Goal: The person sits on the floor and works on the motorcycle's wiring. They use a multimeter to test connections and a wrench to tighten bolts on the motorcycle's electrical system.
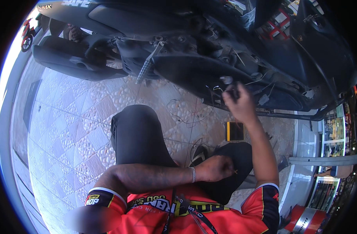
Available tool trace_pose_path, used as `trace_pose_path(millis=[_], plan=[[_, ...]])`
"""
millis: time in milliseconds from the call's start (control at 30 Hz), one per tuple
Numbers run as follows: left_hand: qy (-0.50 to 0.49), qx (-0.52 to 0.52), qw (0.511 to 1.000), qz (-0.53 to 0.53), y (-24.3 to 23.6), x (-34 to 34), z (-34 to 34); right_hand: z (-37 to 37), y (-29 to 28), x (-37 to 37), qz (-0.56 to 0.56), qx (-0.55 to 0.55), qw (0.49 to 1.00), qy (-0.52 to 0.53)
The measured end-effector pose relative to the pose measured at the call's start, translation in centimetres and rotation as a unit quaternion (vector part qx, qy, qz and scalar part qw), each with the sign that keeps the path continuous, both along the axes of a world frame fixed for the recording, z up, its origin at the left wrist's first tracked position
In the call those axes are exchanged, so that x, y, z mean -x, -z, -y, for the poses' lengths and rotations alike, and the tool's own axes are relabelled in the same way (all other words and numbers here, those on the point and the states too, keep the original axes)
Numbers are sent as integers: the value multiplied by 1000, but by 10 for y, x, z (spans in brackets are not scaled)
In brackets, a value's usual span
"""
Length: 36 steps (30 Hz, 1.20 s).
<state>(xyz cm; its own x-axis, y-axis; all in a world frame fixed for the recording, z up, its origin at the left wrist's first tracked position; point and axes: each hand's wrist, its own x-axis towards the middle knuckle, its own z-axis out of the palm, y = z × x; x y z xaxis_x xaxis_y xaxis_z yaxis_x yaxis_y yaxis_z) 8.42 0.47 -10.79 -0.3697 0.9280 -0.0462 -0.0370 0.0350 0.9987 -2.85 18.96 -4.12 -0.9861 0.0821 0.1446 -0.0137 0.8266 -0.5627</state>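
My right hand [239, 101] is closed round a small dark part [234, 90], beside the lower body panel of a black scooter [178, 68]. A small silvery piece [227, 80] shows just above my fingertips, and thin wires [217, 88] lie near them. My left hand [215, 168] is curled over my bent right leg, with a tiny orange bit at its fingertips; what it holds is too small to make out. A black and yellow square box [234, 131] sits on the floor below my right hand. Loose wires [180, 121] trail across the tiles.
The scooter spans the upper view, its footrest bar [145, 68] sticking down. Glass display cases [333, 134] line the right side, where another person's arm [326, 173] shows. A red and silver object [299, 218] stands lower right. A red motorbike [28, 35] is outside, upper left.
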Motion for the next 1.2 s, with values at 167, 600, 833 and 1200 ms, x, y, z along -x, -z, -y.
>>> trace_pose_path(millis=[167, 600, 833, 1200], plan=[[2, 18, 1000, 7, 3, -5, 0, -4, 72, 11, 38, -352, 934, -51], [-2, 2, 1000, 23, 2, -4, 3, -37, 108, 22, 120, -305, 944, 33], [-7, 4, 1000, 13, -2, -1, 6, -28, 69, 22, -4, -190, 981, 33], [10, 9, 1000, 10, 0, -6, 5, 22, -37, 81, -134, 175, 973, 65]])
